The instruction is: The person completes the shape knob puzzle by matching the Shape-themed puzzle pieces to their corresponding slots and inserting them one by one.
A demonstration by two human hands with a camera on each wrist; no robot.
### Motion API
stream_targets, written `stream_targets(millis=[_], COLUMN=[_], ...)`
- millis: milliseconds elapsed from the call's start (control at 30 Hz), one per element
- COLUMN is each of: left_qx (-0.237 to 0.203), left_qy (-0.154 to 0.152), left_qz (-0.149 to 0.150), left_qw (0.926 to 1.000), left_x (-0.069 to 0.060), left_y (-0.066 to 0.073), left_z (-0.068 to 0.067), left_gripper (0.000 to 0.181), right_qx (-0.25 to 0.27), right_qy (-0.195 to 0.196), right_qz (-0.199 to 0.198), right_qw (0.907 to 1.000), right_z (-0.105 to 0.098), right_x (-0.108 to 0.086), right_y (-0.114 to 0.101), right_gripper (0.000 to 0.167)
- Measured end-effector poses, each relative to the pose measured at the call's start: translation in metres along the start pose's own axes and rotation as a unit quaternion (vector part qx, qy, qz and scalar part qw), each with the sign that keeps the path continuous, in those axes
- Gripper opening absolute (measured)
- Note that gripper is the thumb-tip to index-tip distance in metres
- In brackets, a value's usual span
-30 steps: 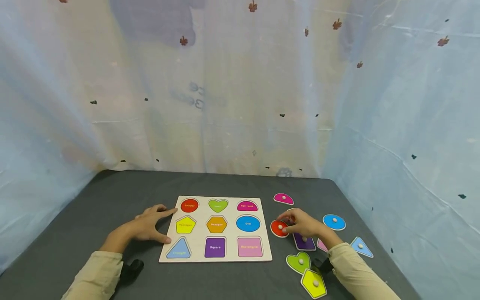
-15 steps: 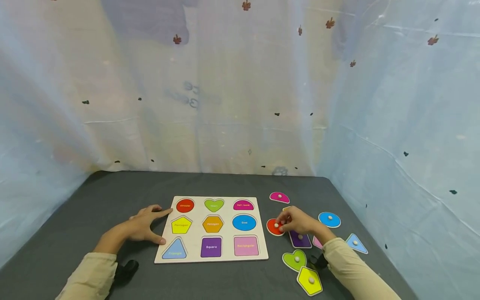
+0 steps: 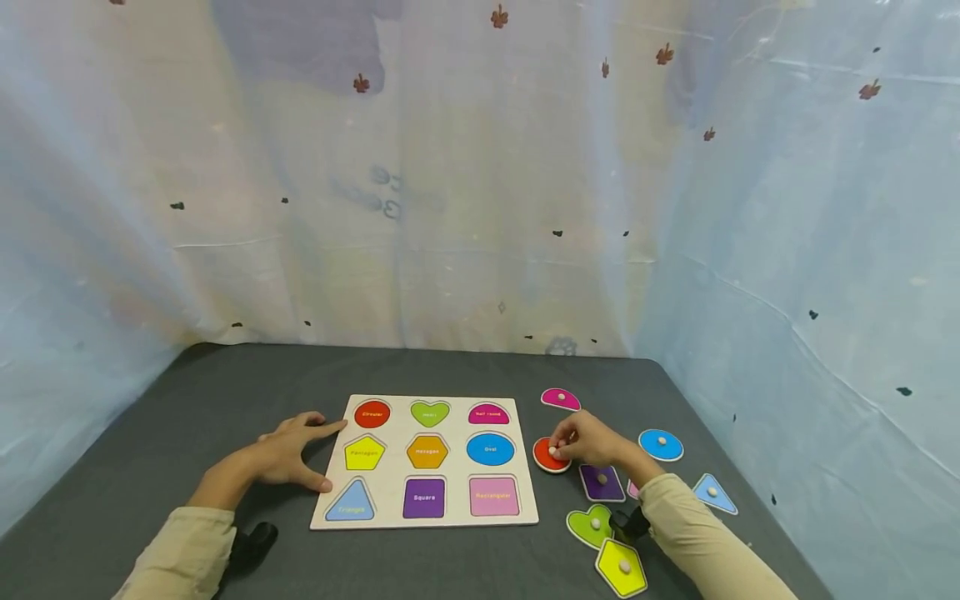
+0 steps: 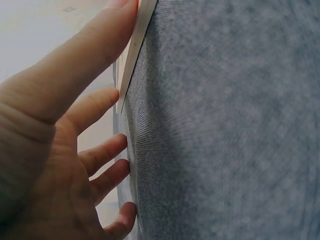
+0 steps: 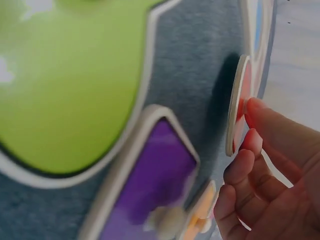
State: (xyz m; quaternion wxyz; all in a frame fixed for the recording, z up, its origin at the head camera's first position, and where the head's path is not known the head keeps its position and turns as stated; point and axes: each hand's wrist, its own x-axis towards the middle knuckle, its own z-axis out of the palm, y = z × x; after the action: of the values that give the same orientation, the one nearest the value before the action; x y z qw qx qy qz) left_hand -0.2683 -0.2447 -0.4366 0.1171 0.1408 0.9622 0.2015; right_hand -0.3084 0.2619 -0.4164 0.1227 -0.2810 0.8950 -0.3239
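My right hand pinches the knob of a red circle puzzle piece beside the board's right edge. In the right wrist view, the red circle stands slightly off the cloth, with a shadow under it. My left hand rests at the left edge of a white shape puzzle board, with thumb and index finger spread and touching it. The left wrist view shows the thumb along the board's edge and the other fingers apart. The board carries labelled coloured shapes, including a red circle at its far left corner.
Around the right hand lie a purple square, green heart, yellow pentagon, blue oval, blue triangle, magenta half round and an orange piece. A pink piece is mostly hidden by the wrist.
The right fingers have drawn together onto the red circle's knob. The left hand stays at the board's edge. The head view has shifted slightly.
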Motion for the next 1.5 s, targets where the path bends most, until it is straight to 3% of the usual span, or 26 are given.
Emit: stream_targets(millis=[300,567,1500], left_qx=[-0.003,0.006,0.012], left_qy=[-0.006,-0.013,-0.018], left_qz=[-0.008,-0.016,-0.022], left_qw=[0.9999,0.9998,0.9995], left_x=[0.002,0.002,-0.001], left_y=[0.003,0.001,0.007], left_z=[-0.002,0.000,-0.004], left_gripper=[0.109,0.109,0.108], right_qx=[0.017,0.024,0.023], right_qy=[0.014,0.034,0.032], right_qz=[-0.013,-0.042,-0.029], right_qw=[0.9997,0.9983,0.9988], right_z=[-0.007,0.001,0.028], right_x=[0.005,0.019,0.070], right_y=[-0.014,-0.023,-0.064], right_gripper=[0.010,0.012,0.014])
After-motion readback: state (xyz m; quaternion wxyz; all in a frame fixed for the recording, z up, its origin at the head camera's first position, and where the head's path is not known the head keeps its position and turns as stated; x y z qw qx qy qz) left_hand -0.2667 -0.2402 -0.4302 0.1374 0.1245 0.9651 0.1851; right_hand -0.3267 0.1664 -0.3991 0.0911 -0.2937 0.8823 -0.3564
